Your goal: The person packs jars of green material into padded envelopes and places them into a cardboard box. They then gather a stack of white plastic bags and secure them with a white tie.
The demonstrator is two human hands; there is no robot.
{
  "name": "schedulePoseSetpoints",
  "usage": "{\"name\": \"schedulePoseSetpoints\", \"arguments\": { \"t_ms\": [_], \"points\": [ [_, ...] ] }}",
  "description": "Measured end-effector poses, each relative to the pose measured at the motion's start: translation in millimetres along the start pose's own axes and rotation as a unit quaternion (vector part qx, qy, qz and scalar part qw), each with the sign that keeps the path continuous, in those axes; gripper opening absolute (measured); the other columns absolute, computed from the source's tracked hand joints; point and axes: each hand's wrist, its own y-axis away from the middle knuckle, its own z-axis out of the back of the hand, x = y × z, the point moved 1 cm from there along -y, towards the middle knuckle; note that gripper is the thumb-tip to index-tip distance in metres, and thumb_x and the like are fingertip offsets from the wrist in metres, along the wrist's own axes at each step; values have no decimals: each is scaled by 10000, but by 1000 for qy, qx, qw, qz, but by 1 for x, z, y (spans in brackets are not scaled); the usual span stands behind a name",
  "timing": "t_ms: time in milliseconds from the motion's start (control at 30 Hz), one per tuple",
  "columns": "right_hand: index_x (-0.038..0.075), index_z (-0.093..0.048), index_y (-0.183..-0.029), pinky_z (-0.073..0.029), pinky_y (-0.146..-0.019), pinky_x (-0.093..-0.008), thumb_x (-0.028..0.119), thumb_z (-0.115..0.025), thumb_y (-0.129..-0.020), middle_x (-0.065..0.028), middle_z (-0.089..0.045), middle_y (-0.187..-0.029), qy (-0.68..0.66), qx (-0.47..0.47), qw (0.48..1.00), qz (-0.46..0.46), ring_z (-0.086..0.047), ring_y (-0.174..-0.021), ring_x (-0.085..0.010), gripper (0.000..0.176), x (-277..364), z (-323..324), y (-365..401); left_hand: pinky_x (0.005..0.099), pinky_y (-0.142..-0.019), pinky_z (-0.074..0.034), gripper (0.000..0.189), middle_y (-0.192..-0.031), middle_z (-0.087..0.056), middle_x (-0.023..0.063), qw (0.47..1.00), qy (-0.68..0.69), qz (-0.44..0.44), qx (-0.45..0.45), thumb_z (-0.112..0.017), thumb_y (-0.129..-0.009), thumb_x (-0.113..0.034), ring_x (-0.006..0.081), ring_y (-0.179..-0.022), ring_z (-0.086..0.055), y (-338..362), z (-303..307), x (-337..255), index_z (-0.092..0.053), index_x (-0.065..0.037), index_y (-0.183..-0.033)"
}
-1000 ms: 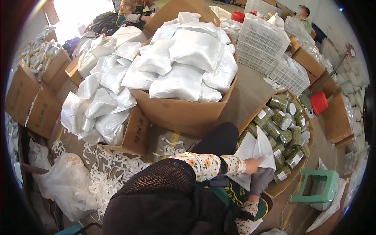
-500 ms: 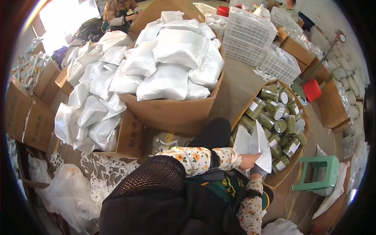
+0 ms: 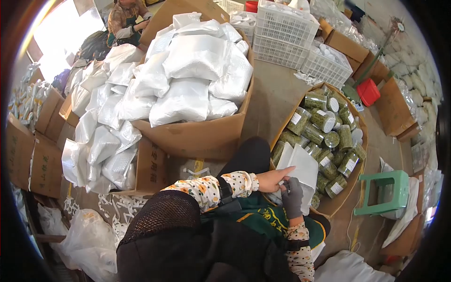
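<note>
A white padded mailer (image 3: 300, 164) lies at a slant over the near edge of the carton of jars. My bare left hand (image 3: 274, 180), in a flowered sleeve, is closed on its near-left edge, index finger stretched along it. My right hand (image 3: 292, 197), in a grey glove, is closed at the same edge, its fingertips pinched close to the left fingers. The exact spot between the fingertips is too small to make out. Behind the mailer, the cardboard carton (image 3: 281, 126) holds many clear jars (image 3: 324, 121) with green dried contents, white lids and labels.
A large carton (image 3: 197, 136) heaped with filled white mailers stands ahead left, a smaller full carton (image 3: 151, 164) beside it. White crates (image 3: 282, 40) are stacked at the back. A green stool (image 3: 385, 192) stands right. Paper strips (image 3: 124, 207) litter the floor. Another person (image 3: 127, 23) sits back left.
Both hands have moved left and toward me with the mailer. Its raised, folded sides now lie flatter. The gloved hand has come up into fuller view. The whole view has shifted slightly.
</note>
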Motion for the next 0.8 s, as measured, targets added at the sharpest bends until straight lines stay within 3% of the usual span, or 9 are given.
{"name": "schedulePoseSetpoints", "arguments": {
  "t_ms": [200, 333, 400, 467, 533, 567, 667, 767, 800],
  "points": [
    [42, -574, -950, -451, -671, -376, 52, -619, -756, -132, -547, -845, 26, -25, 999, 29, -561, -791, -313, 200, -2, 1, 7, 317, -806, -424, 783, -1172, -540, 197, 992, -17, -39, 118, -555, -787, 35, 201, -901, -539, -9, 8, 10, -153, -91, -1447],
    [37, -564, -896, -451, -685, -375, 65, -608, -776, -129, -546, -842, 39, -65, 994, 84, -551, -794, -322, 130, -3, 1, 13, 368, -876, -429, 707, -1169, -528, 185, 974, -98, -174, 104, -477, -726, 89, 299, -1073, -531, -22, 5, 36, -325, -98, -1390],
    [30, -556, -873, -451, -694, -377, 70, -597, -795, -125, -547, -831, 36, -120, 987, 105, -544, -792, -324, 96, 4, 3, 15, 382, -830, -463, 518, -1057, -585, 164, 985, -124, -95, 71, -510, -682, 81, 329, -1017, -569, -31, 4, 48, -535, -77, -1175],
    [32, -536, -862, -442, -681, -325, 72, -571, -836, -99, -540, -837, -2, -147, 984, 102, -538, -766, -239, 60, 18, 16, 18, 387, -735, -482, 396, -935, -597, 133, 972, -195, -134, -7, -529, -647, 61, 344, -905, -582, -28, 13, 32, -589, -97, -1005],
    [35, -515, -879, -423, -657, -267, 100, -535, -883, -61, -551, -862, -225, -100, 965, -91, -506, -766, -141, 68, 14, 35, 36, 392, -700, -476, 302, -836, -564, 110, 946, -257, -191, -58, -539, -612, 57, 322, -835, -566, -32, 17, 30, -602, -88, -870],
    [41, -498, -910, -399, -638, -233, 123, -522, -904, -38, -540, -851, -144, -119, 969, -161, -470, -754, -91, 85, 3, 52, 54, 390, -697, -472, 282, -811, -547, 102, 938, -259, -213, -82, -547, -610, 66, 312, -830, -561, -30, 22, 22, -610, -82, -841],
    [62, -397, -950, -421, -607, -258, 169, -457, -935, -14, -449, -684, -452, -279, 839, -116, -436, -588, -111, 124, -28, 102, 85, 390, -669, -431, 235, -764, -470, 94, 933, -258, -224, -110, -598, -584, 54, 298, -785, -510, -25, 29, 20, -592, -87, -773],
    [61, -451, -930, -444, -642, -318, 182, -509, -911, -53, -498, -720, -235, -334, 884, -229, -495, -647, -170, 135, -70, 162, 127, 384, -724, -421, 256, -841, -486, 83, 928, -268, -236, -104, -610, -573, 64, 287, -839, -504, -21, 34, 19, -605, -93, -774],
    [65, -475, -953, -446, -674, -336, 174, -528, -888, -70, -520, -775, -56, -285, 933, -213, -512, -706, -201, 137, -74, 167, 129, 391, -794, -421, 238, -955, -533, 74, 924, -281, -244, -89, -610, -599, 58, 292, -949, -514, -21, 34, 21, -596, -92, -784]
  ]
}}
